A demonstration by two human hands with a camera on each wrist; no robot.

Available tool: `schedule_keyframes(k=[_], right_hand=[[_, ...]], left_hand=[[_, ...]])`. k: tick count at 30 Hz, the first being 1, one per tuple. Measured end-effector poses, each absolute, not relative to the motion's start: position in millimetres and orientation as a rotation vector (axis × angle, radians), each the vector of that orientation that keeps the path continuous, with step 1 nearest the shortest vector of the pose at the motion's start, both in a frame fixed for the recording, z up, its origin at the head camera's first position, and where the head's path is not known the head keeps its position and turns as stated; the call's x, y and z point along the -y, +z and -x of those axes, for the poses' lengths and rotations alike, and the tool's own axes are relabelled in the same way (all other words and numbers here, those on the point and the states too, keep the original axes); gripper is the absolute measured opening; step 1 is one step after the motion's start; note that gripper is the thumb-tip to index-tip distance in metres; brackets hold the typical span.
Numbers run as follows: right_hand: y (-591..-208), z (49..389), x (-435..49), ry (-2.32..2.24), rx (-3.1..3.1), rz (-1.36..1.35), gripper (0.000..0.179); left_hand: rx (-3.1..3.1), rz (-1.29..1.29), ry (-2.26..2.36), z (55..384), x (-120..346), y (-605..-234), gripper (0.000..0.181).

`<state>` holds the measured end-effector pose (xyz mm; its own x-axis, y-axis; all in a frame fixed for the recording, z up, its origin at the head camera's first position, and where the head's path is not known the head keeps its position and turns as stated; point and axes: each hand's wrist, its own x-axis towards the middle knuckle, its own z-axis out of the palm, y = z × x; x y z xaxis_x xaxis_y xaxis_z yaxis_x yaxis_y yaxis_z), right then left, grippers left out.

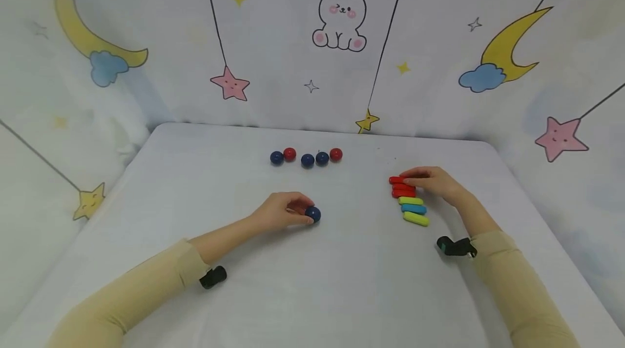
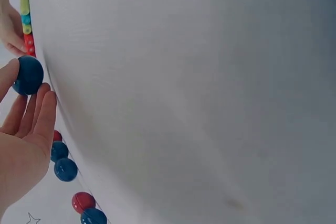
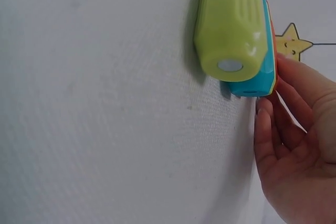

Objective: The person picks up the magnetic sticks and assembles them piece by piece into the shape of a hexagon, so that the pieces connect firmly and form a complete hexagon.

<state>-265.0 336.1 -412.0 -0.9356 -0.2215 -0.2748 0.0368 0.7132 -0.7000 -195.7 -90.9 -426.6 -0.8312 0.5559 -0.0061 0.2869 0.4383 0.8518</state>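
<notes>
My left hand (image 1: pixel 283 211) pinches a dark blue ball (image 1: pixel 313 214) between thumb and fingertips near the middle of the table. The left wrist view shows the same shiny blue ball (image 2: pixel 28 75) at the fingertips. On the right side, my right hand (image 1: pixel 436 181) pinches the farthest red rod (image 1: pixel 396 180) of a row of short plastic rods. Two more red rods lie against it, then a yellow-green rod (image 1: pixel 410 201), a blue rod (image 1: pixel 414 209) and a yellow-green rod (image 1: pixel 416 219) nearest me. In the right wrist view, the near yellow-green rod (image 3: pixel 231 30) has a pale disc in its end and partly hides the right fingertips.
Toward the table's back edge, several balls form a loose line, among them a blue ball (image 1: pixel 276 158) and a red ball (image 1: pixel 336 154). White cloth (image 1: pixel 342 283) covers the table. A printed curtain (image 1: pixel 293 27) hangs behind it.
</notes>
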Motion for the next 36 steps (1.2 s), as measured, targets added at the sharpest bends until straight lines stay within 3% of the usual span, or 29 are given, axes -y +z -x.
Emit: schedule_keyframes(k=[12,25,36], right_hand=[[-412,269,-336,-1.031,-2.583,0.127,0.052],[-408,264,-314,-1.039,-2.655,0.176,0.055],[-402,241,-237,-1.112,-2.547,0.459,0.027]], left_hand=[[-2.491,-0.639,1.295,167,123,-424,0.037],[-2.472,-0.613,1.307,162,129,-424,0.037],[-2.464,-0.607,1.312,162,127,-424,0.037]])
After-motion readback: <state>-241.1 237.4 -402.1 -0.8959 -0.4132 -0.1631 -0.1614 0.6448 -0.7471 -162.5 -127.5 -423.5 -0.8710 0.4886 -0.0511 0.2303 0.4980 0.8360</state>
